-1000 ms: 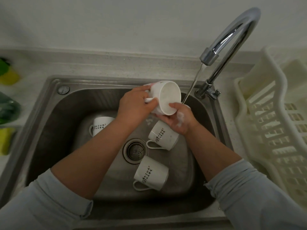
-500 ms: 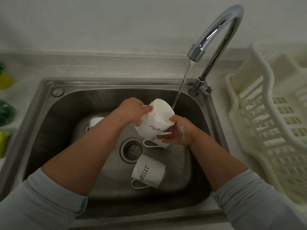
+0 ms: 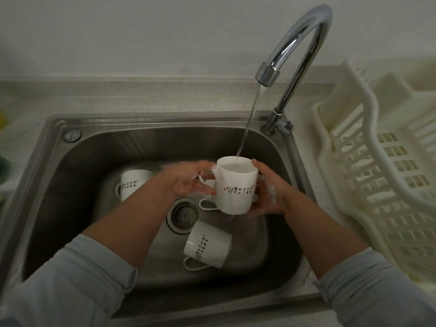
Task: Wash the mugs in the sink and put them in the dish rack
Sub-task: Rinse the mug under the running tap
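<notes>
— What takes up most of the view?

— A stainless steel sink (image 3: 70, 190), with a cream plastic dish rack (image 3: 354, 166) on the counter just to its right. The chrome faucet (image 3: 309, 36) arches over the back right corner. A thin water stream (image 3: 250, 119) runs from its spout.

— Where does the water land?

— Inside the held mug (image 3: 236, 194), a white one with dark characters printed around it. It is upright above the basin, just right of the drain, and partly filled.

— Who has it?

— Both hands. The left hand (image 3: 186, 180) has its fingers curled at the handle side. The right hand (image 3: 266, 197), sudsy, wraps the opposite wall and the underside.

— And the other mugs?

— Three are on the sink floor. The left mug (image 3: 133, 182) lies on its side toward the back left. The front mug (image 3: 207, 244) lies on its side just in front of the drain. A third mug (image 3: 207, 205) is mostly hidden under the held one, with only its handle showing.

— And the smallest thing?

— The drain strainer (image 3: 185, 214), in the middle of the floor.
</notes>
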The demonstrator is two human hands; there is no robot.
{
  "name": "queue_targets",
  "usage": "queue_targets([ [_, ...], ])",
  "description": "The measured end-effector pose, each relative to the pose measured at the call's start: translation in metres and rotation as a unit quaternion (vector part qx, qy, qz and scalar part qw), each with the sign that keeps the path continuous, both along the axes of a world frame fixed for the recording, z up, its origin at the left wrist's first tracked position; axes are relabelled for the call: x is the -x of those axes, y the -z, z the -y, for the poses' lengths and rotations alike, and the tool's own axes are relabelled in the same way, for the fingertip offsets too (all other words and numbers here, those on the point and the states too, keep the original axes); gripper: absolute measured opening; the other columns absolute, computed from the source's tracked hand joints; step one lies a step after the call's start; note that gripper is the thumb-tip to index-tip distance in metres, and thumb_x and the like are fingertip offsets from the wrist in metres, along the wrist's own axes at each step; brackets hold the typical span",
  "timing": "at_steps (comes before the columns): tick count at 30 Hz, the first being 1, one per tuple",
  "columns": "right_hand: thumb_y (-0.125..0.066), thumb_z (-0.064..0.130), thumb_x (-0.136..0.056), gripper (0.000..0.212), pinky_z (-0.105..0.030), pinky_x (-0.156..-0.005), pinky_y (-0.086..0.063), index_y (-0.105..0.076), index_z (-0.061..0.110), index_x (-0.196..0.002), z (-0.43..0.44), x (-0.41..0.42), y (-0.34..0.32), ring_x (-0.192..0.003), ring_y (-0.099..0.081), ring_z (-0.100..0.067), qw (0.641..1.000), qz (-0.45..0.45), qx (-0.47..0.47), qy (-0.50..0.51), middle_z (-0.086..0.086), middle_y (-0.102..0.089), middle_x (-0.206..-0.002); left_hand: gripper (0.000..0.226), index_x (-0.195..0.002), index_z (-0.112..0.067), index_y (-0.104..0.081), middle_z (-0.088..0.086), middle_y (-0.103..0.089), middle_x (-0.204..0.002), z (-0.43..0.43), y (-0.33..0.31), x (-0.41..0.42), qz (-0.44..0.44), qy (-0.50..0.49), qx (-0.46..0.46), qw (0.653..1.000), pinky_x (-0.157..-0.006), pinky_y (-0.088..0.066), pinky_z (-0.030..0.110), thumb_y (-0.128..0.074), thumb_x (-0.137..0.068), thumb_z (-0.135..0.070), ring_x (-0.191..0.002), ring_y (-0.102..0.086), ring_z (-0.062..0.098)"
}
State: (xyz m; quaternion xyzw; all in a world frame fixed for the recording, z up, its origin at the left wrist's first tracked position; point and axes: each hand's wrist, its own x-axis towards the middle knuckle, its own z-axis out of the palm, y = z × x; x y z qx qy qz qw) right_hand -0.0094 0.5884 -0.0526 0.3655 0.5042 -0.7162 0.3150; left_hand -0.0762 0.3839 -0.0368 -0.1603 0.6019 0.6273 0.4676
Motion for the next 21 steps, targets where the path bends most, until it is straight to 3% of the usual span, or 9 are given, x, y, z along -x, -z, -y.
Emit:
queue_targets([
  [2,-0.054,0.074,-0.07,0.071,-0.063,-0.09,-0.043,-0.052,0.031,-0.126,-0.004,0.001,-0.002,-0.115,-0.05,-0.04,1.0,0.013,-0.013,0.005,-0.012,-0.051,-0.13,0.04,-0.045,-0.011,-0.059,0.013,-0.065,-0.108,-0.006,0.005,-0.003,0.004,-0.012,-0.015,1.0,-0.072,-0.059,0.039,-0.063,-0.085,-0.014,-0.088,-0.069,0.034],
  [5,-0.049,0.075,-0.074,0.069,-0.054,-0.082,-0.05,-0.049,0.03,-0.125,-0.009,0.003,-0.013,-0.11,-0.052,-0.037,0.999,0.015,-0.049,0.003,-0.012,-0.054,-0.123,0.01,-0.081,-0.006,-0.064,0.012,-0.062,-0.108,-0.017,0.008,-0.008,0.015,-0.045,-0.05,0.998,-0.059,-0.059,0.031,-0.06,-0.085,-0.014,-0.078,-0.07,0.031],
  [6,-0.048,0.074,-0.075,0.067,-0.051,-0.078,-0.052,-0.048,0.03,-0.126,-0.011,0.004,-0.016,-0.108,-0.053,-0.035,0.998,0.013,-0.062,0.004,-0.011,-0.055,-0.12,0.012,-0.093,-0.007,-0.062,0.01,-0.062,-0.108,-0.021,0.01,-0.01,0.012,-0.055,-0.062,0.996,-0.061,-0.059,0.03,-0.058,-0.085,-0.015,-0.077,-0.07,0.03],
  [10,-0.053,0.063,-0.079,0.058,-0.045,-0.065,-0.053,-0.042,0.031,-0.127,-0.017,0.008,-0.029,-0.098,-0.053,-0.031,0.994,-0.012,-0.106,0.034,-0.009,-0.052,-0.116,0.015,-0.1,-0.013,-0.059,0.006,-0.057,-0.115,-0.036,0.016,-0.015,-0.02,-0.049,-0.093,0.994,-0.059,-0.054,0.025,-0.05,-0.089,-0.02,-0.085,-0.069,0.027],
  [12,-0.055,0.054,-0.082,0.054,-0.042,-0.063,-0.053,-0.041,0.031,-0.129,-0.019,0.009,-0.033,-0.102,-0.052,-0.032,0.991,-0.038,-0.113,0.052,-0.009,-0.048,-0.125,0.012,-0.097,-0.014,-0.058,0.007,-0.054,-0.115,-0.043,0.016,-0.014,-0.043,-0.061,-0.094,0.993,-0.063,-0.053,0.025,-0.049,-0.091,-0.019,-0.087,-0.069,0.024],
  [17,-0.056,0.028,-0.087,0.029,-0.048,-0.076,-0.052,-0.048,0.033,-0.114,-0.02,0.013,-0.04,-0.115,-0.047,-0.035,0.98,-0.135,-0.099,0.111,-0.009,-0.044,-0.134,0.016,-0.081,-0.011,-0.059,0.005,-0.062,-0.111,-0.053,0.01,-0.008,-0.114,-0.093,-0.128,0.981,-0.081,-0.052,0.031,-0.048,-0.092,-0.009,-0.097,-0.064,0.025],
  [21,-0.056,0.011,-0.077,0.047,-0.04,-0.064,-0.056,-0.052,0.028,-0.121,-0.019,0.017,-0.044,-0.114,-0.05,-0.033,0.965,-0.226,-0.022,0.131,-0.009,-0.05,-0.126,0.018,-0.101,-0.008,-0.065,0.008,-0.066,-0.114,-0.054,0.011,0.001,-0.185,-0.099,-0.12,0.97,-0.094,-0.05,0.041,-0.052,-0.089,-0.006,-0.105,-0.064,0.027],
])
